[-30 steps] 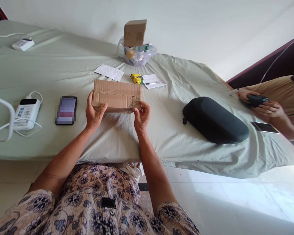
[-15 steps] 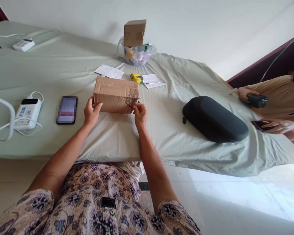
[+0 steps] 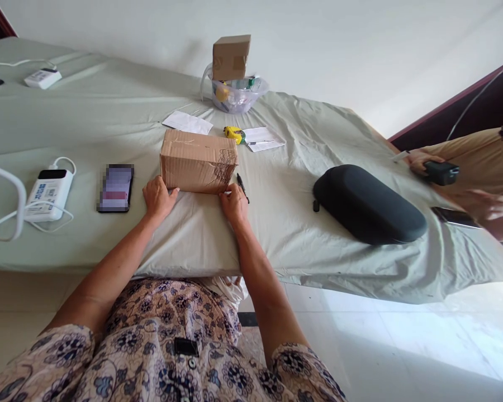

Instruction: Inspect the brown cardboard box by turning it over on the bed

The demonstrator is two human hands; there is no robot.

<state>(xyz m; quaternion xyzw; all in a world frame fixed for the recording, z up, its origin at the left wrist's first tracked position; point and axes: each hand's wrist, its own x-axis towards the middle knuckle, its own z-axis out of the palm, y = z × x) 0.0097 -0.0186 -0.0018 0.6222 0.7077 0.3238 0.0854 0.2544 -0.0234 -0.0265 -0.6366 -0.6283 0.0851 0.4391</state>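
Note:
A brown cardboard box [image 3: 195,170] with dark scribbles at its right end rests on the cloth-covered table in front of me. My left hand [image 3: 157,195] holds its lower left corner, fingers along the side and thumb by the bottom front edge. At the lower right corner, my right hand [image 3: 233,202] grips the box with bent fingers; part of the fingertips is hidden. A black pen [image 3: 242,188] lies just right of that hand. Left of the box is a phone [image 3: 116,188] with a blurred screen.
Behind the box are a yellow tape measure [image 3: 233,134], papers [image 3: 263,139] and a plastic basket [image 3: 235,100] bearing another carton [image 3: 230,57]. A black case [image 3: 369,204] lies right, near another person's hands [image 3: 421,162]. A white power bank [image 3: 50,195] with a cable sits left.
Both my hands have slid lower on the box, the right one inward, uncovering the pen. The other person's nearer hand has moved off a phone, which now lies on the table edge.

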